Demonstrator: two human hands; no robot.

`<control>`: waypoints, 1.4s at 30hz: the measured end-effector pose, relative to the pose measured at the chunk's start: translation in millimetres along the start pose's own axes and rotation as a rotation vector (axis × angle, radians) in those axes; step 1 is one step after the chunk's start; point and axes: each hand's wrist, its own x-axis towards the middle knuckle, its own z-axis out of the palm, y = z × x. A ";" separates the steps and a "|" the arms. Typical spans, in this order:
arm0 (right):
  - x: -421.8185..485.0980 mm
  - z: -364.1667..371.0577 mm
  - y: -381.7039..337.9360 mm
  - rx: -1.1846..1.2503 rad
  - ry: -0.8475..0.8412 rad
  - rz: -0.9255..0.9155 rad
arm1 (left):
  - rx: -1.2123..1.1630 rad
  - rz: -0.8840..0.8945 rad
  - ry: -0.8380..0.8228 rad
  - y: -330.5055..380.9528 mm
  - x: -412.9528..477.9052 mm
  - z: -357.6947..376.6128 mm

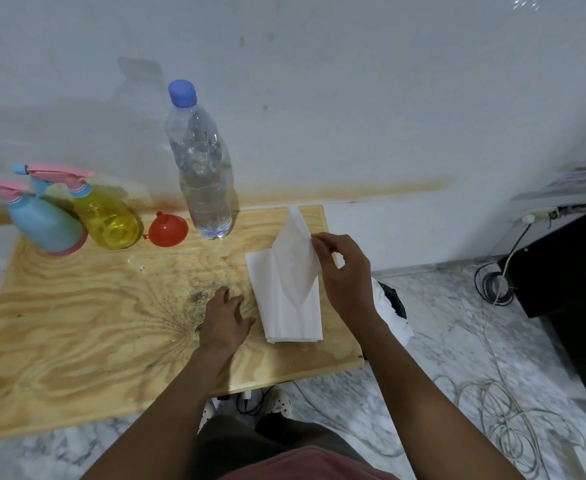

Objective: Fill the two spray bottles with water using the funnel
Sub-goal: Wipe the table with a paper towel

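Two spray bottles stand at the far left of the wooden table [77, 323]: a blue spray bottle [44, 221] and a yellow spray bottle [106, 216], both with pink trigger heads on. A red funnel [167, 230] lies mouth-down beside the yellow one. A tall clear water bottle [203, 174] with a blue cap stands right of the funnel. My right hand [345, 271] pinches the top sheet of a white tissue stack [289, 306] and lifts it. My left hand [225, 318] rests flat on the table, fingers apart, just left of the stack.
The table stands against a white wall. To the right, on the marble floor, are loose coiled cables [502, 414], a black cabinet [568, 265] and a black-and-white bag [390, 306] by the table edge. My feet show under the table's front edge.
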 end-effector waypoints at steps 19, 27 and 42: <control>0.1 74.9 -57.9 0.187 -0.312 0.158 | -1.096 0.053 -0.165 49.4 -55.3 -137.3; -21.2 143.5 -84.9 0.111 -0.527 0.055 | -1.138 -0.118 0.188 -0.7 -69.6 -175.7; -59.0 291.2 -84.6 -0.192 -0.791 -0.057 | -0.627 -0.366 0.360 -183.4 -74.8 -235.9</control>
